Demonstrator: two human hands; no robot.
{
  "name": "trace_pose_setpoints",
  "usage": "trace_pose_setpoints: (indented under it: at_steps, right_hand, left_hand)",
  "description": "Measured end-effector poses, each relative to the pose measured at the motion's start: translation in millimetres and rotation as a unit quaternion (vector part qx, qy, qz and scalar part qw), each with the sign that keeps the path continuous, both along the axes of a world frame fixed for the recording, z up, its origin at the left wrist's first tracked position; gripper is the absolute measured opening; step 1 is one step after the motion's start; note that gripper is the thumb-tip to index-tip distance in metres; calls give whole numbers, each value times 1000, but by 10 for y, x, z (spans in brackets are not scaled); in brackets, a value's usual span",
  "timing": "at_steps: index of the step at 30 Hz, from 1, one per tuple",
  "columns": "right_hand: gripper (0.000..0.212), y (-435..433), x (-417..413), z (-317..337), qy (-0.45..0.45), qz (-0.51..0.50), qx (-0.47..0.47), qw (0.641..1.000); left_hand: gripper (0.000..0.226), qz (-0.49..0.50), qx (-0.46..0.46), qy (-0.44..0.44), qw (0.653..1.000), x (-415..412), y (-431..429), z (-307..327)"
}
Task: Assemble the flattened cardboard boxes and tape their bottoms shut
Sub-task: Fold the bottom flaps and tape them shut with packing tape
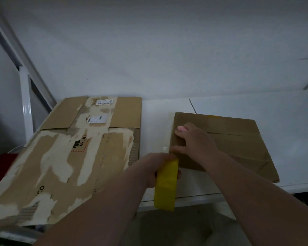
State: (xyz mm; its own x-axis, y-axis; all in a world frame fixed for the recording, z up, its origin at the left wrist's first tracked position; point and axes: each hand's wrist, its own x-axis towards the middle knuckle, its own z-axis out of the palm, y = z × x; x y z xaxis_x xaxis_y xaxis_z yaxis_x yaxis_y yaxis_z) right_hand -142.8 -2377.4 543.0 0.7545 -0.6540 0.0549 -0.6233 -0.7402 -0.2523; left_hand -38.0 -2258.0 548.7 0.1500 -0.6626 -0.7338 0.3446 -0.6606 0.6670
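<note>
Since the big torn flattened box at the near left lies right beside your left forearm, a wide pull on the tape could drag it toward the table's near edge. The second flattened box behind it, at the far left, looks out of that danger. The brown box, right of centre on the white table, sits seam-up. Your right hand lies on its left end, fingers loosely bent and pressing, gripping nothing. If that pressure eases, the box may slide or its flaps gape. Your left hand is wrapped round the yellow tape roll, just near of the box's left corner. The clear strip between them could twist, wrinkle or stick to itself if you pull askew. Printing on the near flattened box reads "UN 3481" and, lower, "CO". The far one's barcode labels are too small to read.
</note>
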Motion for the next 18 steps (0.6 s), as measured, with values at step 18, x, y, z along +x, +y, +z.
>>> trace_pose_setpoints:
  at_steps: [18]
  right_hand:
    - [73, 112, 75, -126, 18, -33, -37, 999]
  left_hand:
    - [34, 18, 13, 36, 999, 36, -4, -106]
